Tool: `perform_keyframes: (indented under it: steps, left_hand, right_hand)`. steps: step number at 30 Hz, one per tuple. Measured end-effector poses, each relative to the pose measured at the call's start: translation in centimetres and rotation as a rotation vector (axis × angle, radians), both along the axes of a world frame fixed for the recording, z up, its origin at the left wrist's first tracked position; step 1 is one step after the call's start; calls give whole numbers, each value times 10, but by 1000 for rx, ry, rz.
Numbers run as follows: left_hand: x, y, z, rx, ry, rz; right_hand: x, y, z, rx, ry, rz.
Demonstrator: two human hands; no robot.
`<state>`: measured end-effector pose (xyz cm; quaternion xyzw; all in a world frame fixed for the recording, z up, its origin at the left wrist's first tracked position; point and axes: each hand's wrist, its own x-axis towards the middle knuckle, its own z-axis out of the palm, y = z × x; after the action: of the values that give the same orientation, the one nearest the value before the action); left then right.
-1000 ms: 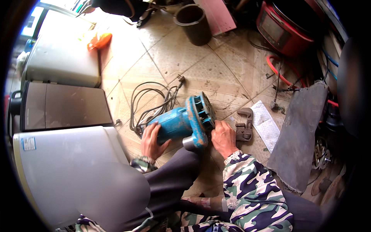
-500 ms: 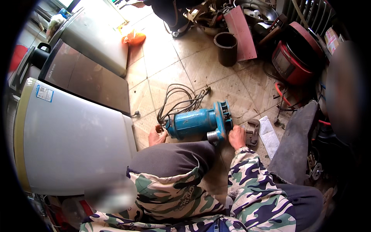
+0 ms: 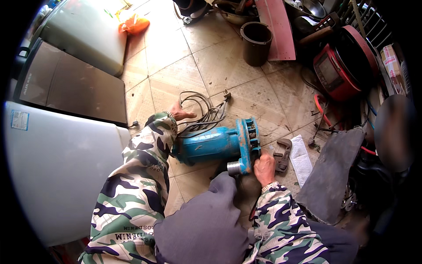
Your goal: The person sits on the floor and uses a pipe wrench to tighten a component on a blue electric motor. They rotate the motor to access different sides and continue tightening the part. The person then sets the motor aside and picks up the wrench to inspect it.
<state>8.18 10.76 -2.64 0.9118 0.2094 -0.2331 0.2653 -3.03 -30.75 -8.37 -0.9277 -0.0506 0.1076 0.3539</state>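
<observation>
While the blue motor unit (image 3: 206,146) lies on its side on the tiled floor (image 3: 176,66) near the middle of the frame, other things crowd around it. Just above its left part sits a loose coil of dark cable (image 3: 203,124), with the plug (image 3: 227,95) at the coil's upper right. A rusty clamp-like tool (image 3: 282,155) and a white sheet (image 3: 300,160) lie to the right, then a worn grey mat (image 3: 332,178). A dark cylindrical pot (image 3: 256,50) and a pink panel (image 3: 276,37) stand at upper centre, a red cooker (image 3: 329,72) at upper right. White (image 3: 66,176) and brown (image 3: 72,83) cabinets line the left side, and a grey-trousered knee (image 3: 206,211) blocks the space below the unit.

Its long axis runs nearly across the frame, tipped slightly up to the right; the ribbed flange end faces right, and a short metal spout points left.

Partly open, the left hand (image 3: 179,112) is at the coil's left edge; I cannot tell whether it grips any strand. The right hand (image 3: 264,169) is curled close by the flange, its fingertips hidden, so its hold cannot be told.
</observation>
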Motion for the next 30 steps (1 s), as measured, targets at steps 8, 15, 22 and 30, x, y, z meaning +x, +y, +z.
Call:
perform_keyframes:
  steps: [8,15,22,30]
  left_hand:
    - [-3,62,-49,-650,-126,706]
    - [-201,246,-65,-1389,-749,1032]
    - [-318,40,-28,-584,-662,1420]
    - [-241,-18,-51,-992,-540,1115]
  right_hand:
    - [7,1,1,17,-37,27]
    - [6,5,6,-2,38,2]
    - [4,-1,2,0,74,-5]
    - [7,-3,3,33,-23,-38]
